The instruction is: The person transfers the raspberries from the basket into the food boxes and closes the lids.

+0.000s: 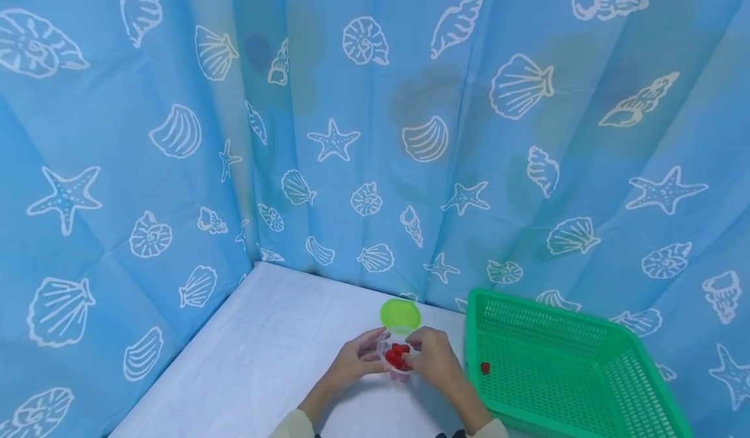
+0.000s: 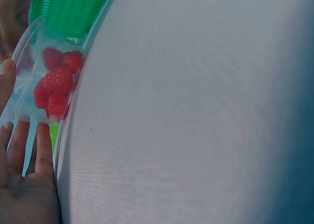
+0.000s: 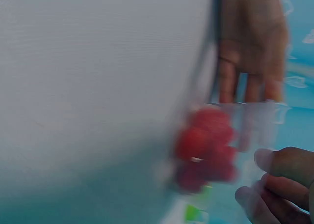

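A clear plastic cup (image 1: pixel 383 348) with red raspberries (image 1: pixel 396 358) low inside it stands on the white table. My left hand (image 1: pixel 350 362) holds the cup from its left side, thumb in front and fingers behind. In the left wrist view those fingers (image 2: pixel 44 148) lie along the clear wall beside several raspberries (image 2: pixel 59 80). At the cup's right rim is my right hand (image 1: pixel 435 358), its thumb and fingertips over the opening. The right wrist view shows its thumb (image 3: pixel 287 166) and fingers apart, with no raspberry between them. A bright green lid (image 1: pixel 401 314) is just behind the cup.
To the right is a green slotted plastic basket (image 1: pixel 562 412), with one small dark red raspberry (image 1: pixel 485 368) near its left wall. A blue curtain (image 1: pixel 363 145) with white shell prints rises behind the white tabletop (image 1: pixel 252 360).
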Demonstrator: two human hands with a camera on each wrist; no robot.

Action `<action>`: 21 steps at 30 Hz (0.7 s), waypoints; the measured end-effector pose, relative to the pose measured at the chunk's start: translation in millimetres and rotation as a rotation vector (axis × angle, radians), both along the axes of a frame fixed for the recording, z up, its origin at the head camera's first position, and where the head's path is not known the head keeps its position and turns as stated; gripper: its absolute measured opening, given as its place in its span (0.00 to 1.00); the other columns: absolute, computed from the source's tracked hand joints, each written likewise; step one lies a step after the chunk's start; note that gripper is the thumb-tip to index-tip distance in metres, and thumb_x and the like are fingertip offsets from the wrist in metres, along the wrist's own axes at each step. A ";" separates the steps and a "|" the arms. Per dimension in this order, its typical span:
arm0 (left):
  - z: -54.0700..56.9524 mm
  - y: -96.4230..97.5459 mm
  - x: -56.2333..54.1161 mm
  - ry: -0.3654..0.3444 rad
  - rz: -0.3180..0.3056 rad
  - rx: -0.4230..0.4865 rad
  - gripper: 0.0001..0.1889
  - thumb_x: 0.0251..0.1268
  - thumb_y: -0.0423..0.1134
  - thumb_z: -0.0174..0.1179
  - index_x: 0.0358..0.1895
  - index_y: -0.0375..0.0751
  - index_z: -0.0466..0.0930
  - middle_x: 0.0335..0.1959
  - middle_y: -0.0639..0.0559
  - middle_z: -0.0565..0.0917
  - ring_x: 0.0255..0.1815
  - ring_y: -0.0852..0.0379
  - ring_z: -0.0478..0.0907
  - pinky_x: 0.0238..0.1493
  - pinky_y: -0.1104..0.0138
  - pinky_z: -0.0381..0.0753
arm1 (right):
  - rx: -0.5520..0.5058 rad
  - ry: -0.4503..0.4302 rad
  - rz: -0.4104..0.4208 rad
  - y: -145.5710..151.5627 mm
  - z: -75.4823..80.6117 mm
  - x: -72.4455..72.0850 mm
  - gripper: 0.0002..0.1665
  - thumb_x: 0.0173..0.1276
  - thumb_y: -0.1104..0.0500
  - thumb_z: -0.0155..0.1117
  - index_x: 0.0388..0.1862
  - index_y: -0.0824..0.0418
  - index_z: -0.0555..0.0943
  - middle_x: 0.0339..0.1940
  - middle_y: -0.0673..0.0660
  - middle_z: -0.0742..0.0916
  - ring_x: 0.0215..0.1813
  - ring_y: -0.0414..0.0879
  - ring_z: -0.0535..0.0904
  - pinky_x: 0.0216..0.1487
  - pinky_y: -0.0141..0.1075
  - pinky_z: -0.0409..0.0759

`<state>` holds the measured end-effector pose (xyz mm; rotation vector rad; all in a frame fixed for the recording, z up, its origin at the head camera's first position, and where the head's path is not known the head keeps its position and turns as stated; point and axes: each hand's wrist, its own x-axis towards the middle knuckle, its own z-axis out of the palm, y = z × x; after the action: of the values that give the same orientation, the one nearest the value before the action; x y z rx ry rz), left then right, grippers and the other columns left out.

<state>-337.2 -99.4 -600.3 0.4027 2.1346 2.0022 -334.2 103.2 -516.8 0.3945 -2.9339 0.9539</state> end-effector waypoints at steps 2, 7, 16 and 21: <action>-0.7 -0.7 -0.2 0.001 0.001 0.004 0.40 0.57 0.41 0.71 0.73 0.50 0.64 0.66 0.51 0.74 0.64 0.47 0.73 0.60 0.58 0.76 | -0.053 0.042 0.003 4.6 9.2 0.7 0.17 0.53 0.60 0.78 0.42 0.61 0.87 0.39 0.54 0.87 0.42 0.48 0.85 0.41 0.40 0.86; -2.1 -0.4 -0.6 0.002 -0.011 0.016 0.40 0.57 0.41 0.71 0.73 0.49 0.64 0.66 0.51 0.74 0.64 0.47 0.73 0.61 0.57 0.75 | -0.233 0.161 0.037 29.1 38.7 -3.8 0.09 0.58 0.62 0.75 0.39 0.58 0.88 0.37 0.51 0.88 0.40 0.46 0.86 0.41 0.37 0.86; 0.1 -0.2 -1.2 0.001 -0.017 0.011 0.40 0.57 0.41 0.71 0.74 0.50 0.63 0.67 0.53 0.73 0.66 0.48 0.71 0.61 0.59 0.75 | -0.451 0.029 0.050 105.7 81.2 -36.5 0.16 0.69 0.55 0.65 0.43 0.68 0.85 0.40 0.63 0.88 0.44 0.54 0.86 0.46 0.39 0.85; -1.5 0.4 -1.6 -0.002 -0.020 0.018 0.40 0.58 0.41 0.70 0.74 0.50 0.62 0.68 0.53 0.73 0.66 0.48 0.71 0.62 0.58 0.75 | -0.438 -0.053 0.012 137.1 77.1 -48.3 0.20 0.71 0.56 0.62 0.49 0.73 0.82 0.42 0.65 0.87 0.47 0.58 0.85 0.48 0.41 0.84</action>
<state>-338.8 -98.9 -601.8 0.4230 2.1045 2.0111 -382.6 240.3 -439.7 0.3666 -2.6536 1.5781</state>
